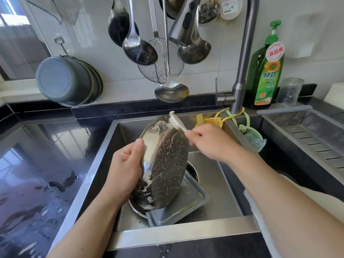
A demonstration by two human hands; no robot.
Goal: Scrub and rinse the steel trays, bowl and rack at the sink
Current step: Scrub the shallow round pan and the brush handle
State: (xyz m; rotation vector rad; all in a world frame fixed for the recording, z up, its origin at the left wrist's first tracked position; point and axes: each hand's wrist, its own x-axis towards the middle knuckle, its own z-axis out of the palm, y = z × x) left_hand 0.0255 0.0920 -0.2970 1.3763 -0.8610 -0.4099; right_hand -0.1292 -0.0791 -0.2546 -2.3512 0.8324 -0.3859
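Observation:
My left hand (125, 168) grips the left rim of an oval steel tray (167, 164), held upright on edge over the sink (186, 237). Foam streaks cover its dark face. My right hand (208, 140) pinches a white brush (176, 121) whose foamy head lies against the tray's top edge. Below the oval tray a rectangular steel tray (184, 207) lies tilted in the basin, and a round steel bowl (192, 171) shows partly behind and under it.
The tap (240, 84) rises at the sink's back right, its spray head (184, 21) above the tray. Ladles and a wire skimmer (160, 69) hang overhead. A green soap bottle (266, 71), a yellow holder (210, 121) and a scourer (255, 142) are on the right. The left counter (37, 174) is wet.

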